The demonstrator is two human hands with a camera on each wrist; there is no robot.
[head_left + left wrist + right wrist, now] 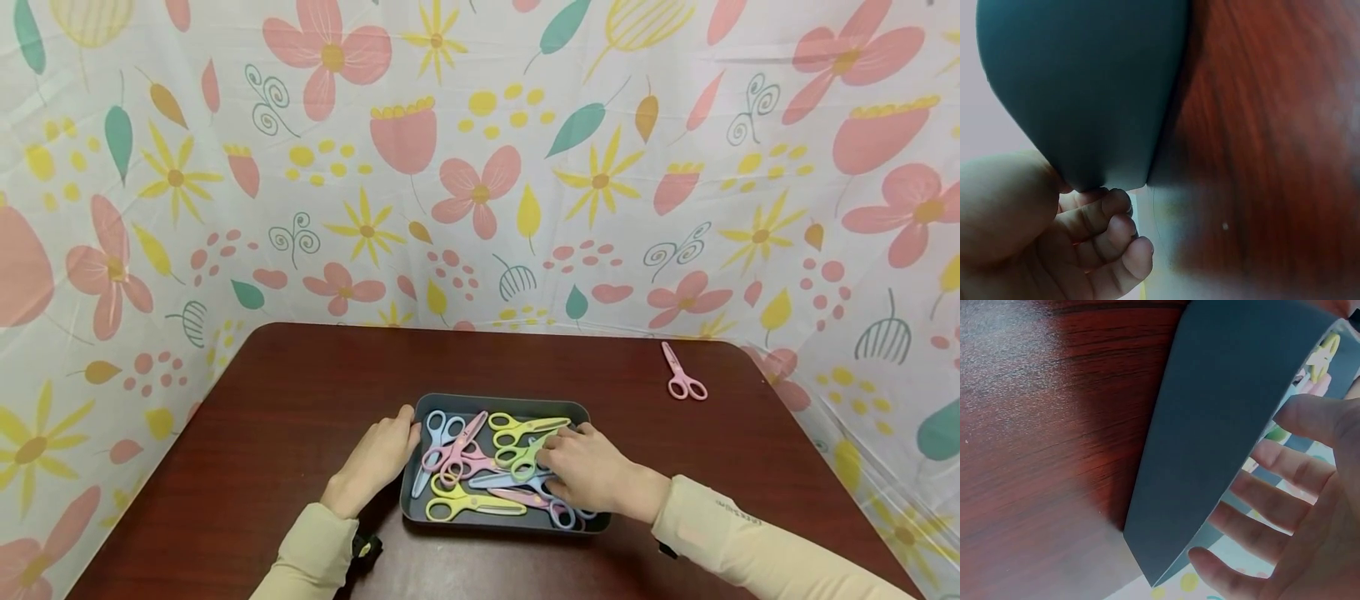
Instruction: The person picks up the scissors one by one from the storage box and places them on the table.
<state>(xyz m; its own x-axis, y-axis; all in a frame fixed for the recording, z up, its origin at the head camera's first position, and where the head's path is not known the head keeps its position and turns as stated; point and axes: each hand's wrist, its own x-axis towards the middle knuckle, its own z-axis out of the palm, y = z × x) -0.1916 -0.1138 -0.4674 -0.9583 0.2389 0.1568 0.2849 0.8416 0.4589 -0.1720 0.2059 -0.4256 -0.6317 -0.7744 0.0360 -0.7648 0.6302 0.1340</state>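
- A left sleeve (pixel 307 554) and a right sleeve (pixel 772 550) are lying nearest the camera, angling inward because both hands are working at one grey tray (pixel 540 408).
- The left hand (pixel 378 454) is gripping the tray's left end, its fingers curling against the wall, probably steadying it on the table (pixel 315 383).
- The right hand (pixel 588 467) is hanging over the tray's right side, fingers loosely spread and not visibly closing on anything; whether hidden fingertips are touching scissors, one cannot tell.
- A green pair (pixel 531 452) and a rear yellow pair (pixel 528 427) are lying just beside that hand.
- Further left, a light-blue pair (pixel 437 444) and a pink pair (pixel 460 446) are overlapping, the tray's walls presumably keeping the heap together; a front yellow pair (pixel 480 502) is lying close by.
- Lone pink scissors (pixel 677 373) are resting outside the tray, well apart, toward the table's far right corner.
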